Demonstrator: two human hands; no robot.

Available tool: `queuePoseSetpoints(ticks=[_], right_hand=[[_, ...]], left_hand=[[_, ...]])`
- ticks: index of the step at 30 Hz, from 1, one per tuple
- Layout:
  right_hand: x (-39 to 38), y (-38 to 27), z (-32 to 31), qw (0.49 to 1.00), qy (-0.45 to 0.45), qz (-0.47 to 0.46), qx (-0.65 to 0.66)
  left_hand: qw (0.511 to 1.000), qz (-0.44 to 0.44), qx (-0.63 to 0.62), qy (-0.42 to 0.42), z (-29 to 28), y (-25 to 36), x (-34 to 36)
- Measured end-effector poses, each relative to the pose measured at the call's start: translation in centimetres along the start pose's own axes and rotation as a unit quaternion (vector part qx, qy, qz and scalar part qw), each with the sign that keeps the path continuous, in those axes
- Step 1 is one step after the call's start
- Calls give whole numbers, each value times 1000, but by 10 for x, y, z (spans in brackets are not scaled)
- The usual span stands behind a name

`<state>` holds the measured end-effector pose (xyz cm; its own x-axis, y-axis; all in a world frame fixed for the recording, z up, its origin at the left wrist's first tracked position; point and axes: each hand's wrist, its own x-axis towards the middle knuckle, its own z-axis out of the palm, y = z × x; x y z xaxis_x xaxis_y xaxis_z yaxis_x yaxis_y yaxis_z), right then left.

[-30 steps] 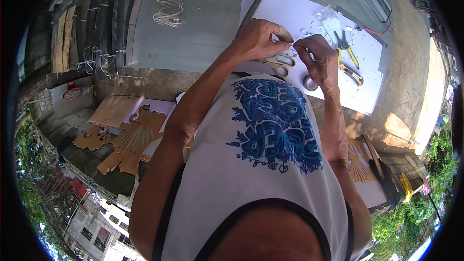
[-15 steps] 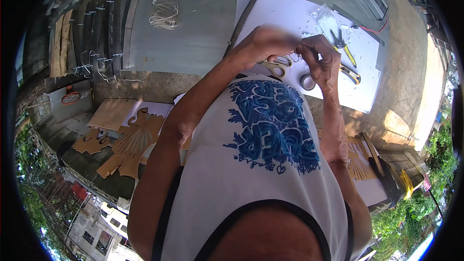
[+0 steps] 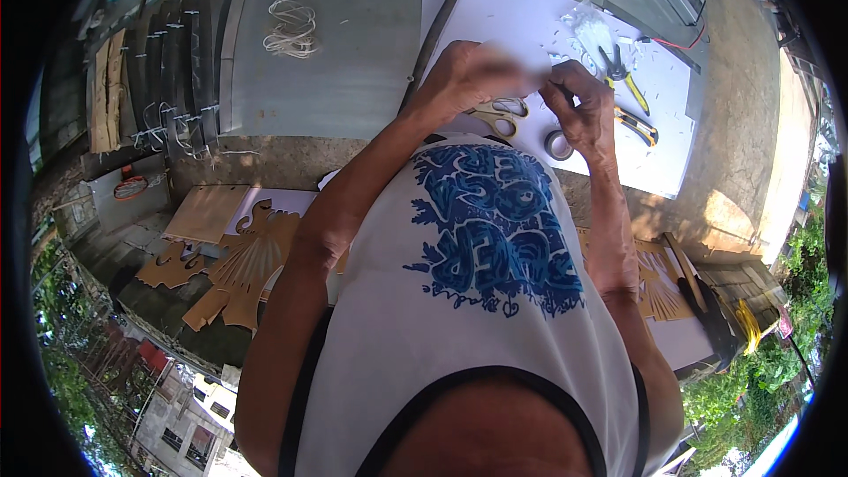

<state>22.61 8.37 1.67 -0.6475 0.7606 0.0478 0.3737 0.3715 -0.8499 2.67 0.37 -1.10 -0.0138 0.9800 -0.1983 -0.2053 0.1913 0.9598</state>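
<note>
My left hand [image 3: 473,75] and my right hand [image 3: 579,110] meet fingertip to fingertip above a white paper sheet [image 3: 658,163] on a concrete ledge. Both have their fingers pinched closed on a small thin piece that is too small to identify. The left hand is blurred by motion. Just below the hands lie yellow-handled scissors [image 3: 499,115] and a small roll of tape [image 3: 558,144]. Right of my right hand lie yellow-handled pliers [image 3: 629,88] and a yellow utility knife [image 3: 638,126]. A clear plastic bag [image 3: 587,31] lies beyond the hands.
A long dark rod [image 3: 446,18] runs across the grey slab [image 3: 353,62] left of the paper. A coil of white cord [image 3: 291,26] lies further left. Brown cardboard cutouts [image 3: 247,256] sit on a lower level at left, more at right [image 3: 658,283].
Both hands have stayed over the paper and shifted slightly toward me and to the right. The left hand is now blurred with motion.
</note>
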Motion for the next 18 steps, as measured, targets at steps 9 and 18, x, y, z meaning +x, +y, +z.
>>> queuePoseSetpoints(ticks=[9,18], right_hand=[[-1,2,1,999,-7,38,24],[-2,5,4,997,-13,58,46]], left_hand=[[999,-50,0,-3,2,4,-1],[998,-53,24,-26,0,0,0]])
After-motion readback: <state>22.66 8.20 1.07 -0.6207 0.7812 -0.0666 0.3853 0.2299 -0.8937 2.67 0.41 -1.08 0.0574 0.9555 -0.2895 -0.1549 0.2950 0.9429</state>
